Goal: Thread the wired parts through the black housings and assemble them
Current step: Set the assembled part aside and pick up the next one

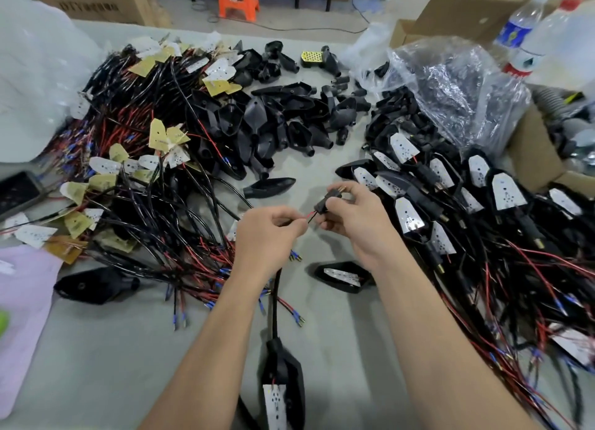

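My left hand [269, 233] pinches the red and black wire ends [309, 216] of a black cable [275, 304]. That cable hangs down to a black housing [286, 375] with a white LED board [274, 404] seated in it, near the front edge. My right hand [354, 218] grips a small black connector piece [323, 202] just right of the wire ends, which point into it. Loose wired boards [138, 172] are heaped at the left. Empty black housings [283, 120] lie in the middle back. Assembled units [483, 198] are piled on the right.
One assembled unit [343, 276] lies under my right wrist and a lone housing [93, 284] sits front left. A plastic bag of housings [450, 85], cardboard boxes [531, 146] and bottles [528, 37] stand at the right back. A pink sheet [22, 294] covers the left edge.
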Tool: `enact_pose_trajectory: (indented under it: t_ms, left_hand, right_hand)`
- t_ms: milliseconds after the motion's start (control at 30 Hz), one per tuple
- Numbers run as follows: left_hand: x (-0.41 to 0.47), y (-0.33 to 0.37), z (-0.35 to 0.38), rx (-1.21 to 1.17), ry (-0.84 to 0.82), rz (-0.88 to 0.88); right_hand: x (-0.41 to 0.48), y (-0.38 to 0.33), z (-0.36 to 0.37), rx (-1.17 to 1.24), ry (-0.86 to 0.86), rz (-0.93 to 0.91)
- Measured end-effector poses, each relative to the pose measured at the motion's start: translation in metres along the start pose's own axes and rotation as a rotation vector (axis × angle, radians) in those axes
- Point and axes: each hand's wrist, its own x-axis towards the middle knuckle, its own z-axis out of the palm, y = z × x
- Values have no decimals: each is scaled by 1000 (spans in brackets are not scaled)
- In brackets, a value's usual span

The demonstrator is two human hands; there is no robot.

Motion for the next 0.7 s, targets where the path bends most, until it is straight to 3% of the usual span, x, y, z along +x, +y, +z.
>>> enact_pose_trajectory:
  t_ms: [200, 467, 700]
  left_hand:
    - [-9, 1, 2, -320, 47, -112]
    - [-15, 4, 6, -239, 78, -79]
    - [-12, 1, 0, -228, 170, -22]
  right_hand:
    - [5, 2, 4, 14, 100, -15]
    - [9, -2, 6, 238, -130, 185]
    - [9, -2, 1, 444, -89, 186]
